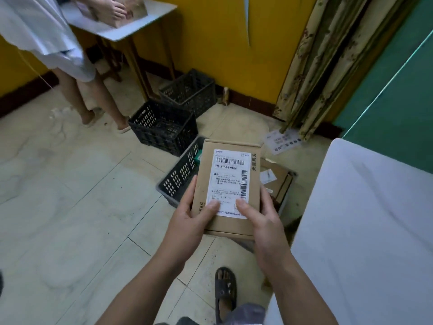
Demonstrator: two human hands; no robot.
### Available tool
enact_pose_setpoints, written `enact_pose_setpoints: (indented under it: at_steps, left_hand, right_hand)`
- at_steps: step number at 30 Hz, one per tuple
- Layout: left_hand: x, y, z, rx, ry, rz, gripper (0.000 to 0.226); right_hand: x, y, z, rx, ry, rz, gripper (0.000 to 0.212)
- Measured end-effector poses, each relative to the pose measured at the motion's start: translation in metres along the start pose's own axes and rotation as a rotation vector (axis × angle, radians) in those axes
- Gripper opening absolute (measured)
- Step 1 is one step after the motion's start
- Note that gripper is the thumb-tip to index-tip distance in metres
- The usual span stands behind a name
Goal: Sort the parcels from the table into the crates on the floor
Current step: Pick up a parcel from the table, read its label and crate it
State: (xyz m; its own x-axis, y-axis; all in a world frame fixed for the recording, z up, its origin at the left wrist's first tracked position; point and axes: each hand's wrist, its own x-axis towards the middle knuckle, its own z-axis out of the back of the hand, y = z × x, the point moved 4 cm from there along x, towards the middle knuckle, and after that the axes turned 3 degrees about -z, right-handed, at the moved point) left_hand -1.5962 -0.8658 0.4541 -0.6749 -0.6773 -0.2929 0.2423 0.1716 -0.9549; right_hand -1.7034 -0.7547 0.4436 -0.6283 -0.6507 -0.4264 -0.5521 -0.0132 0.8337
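I hold a flat brown cardboard parcel (pixel 228 160) with a white shipping label facing up, in front of me above the floor. My left hand (pixel 189 219) grips its lower left edge, thumb on the label. My right hand (pixel 262 221) grips its lower right edge, thumb also on the label. Under the parcel lies a black plastic crate (pixel 180 177), partly hidden. Two more black crates stand further back, one (pixel 161 127) in the middle and one (pixel 189 90) by the yellow wall. The table (pixel 365 231) with a white cover is at my right.
A cardboard box (pixel 278 181) with parcels sits on the floor right of the nearest crate. Another person (pixel 58 50) stands at a small table (pixel 131 24) at the back left, handling a parcel. A curtain (pixel 328 66) hangs at the back right. My sandalled foot (pixel 225 292) is below.
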Motion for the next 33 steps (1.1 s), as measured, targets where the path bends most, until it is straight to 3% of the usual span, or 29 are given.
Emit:
enact_pose_setpoints:
  at_steps: [3,9,16,22,27,31,33]
  left_hand:
    - [0.034,0.000,0.017,0.017,-0.018,0.093,0.068]
    - [0.097,0.015,0.054,-0.136,0.006,0.289,0.095]
    - [0.194,0.013,0.125,-0.325,0.038,0.373,0.102]
    - [0.241,0.010,0.151,-0.333,0.217,0.459,0.077]
    - [0.287,0.008,0.164,-0.317,0.280,0.475,0.064]
    - [0.329,0.005,0.169,-0.203,0.334,0.453,0.062]
    - [0.350,0.010,0.174,-0.131,0.333,0.454,0.062]
  right_hand:
    - [0.038,-0.004,-0.018,0.029,-0.036,-0.015,0.060]
    - [0.102,-0.019,-0.059,0.090,-0.221,-0.040,0.051]
    - [0.186,-0.033,-0.149,0.231,-0.398,0.014,0.053]
    - [0.235,-0.051,-0.211,0.399,-0.572,0.038,0.049]
    - [0.260,-0.055,-0.213,0.352,-0.613,0.003,0.052]
    - [0.278,-0.051,-0.186,0.280,-0.693,-0.063,0.085]
    - [0.288,-0.046,-0.164,0.273,-0.740,-0.050,0.083]
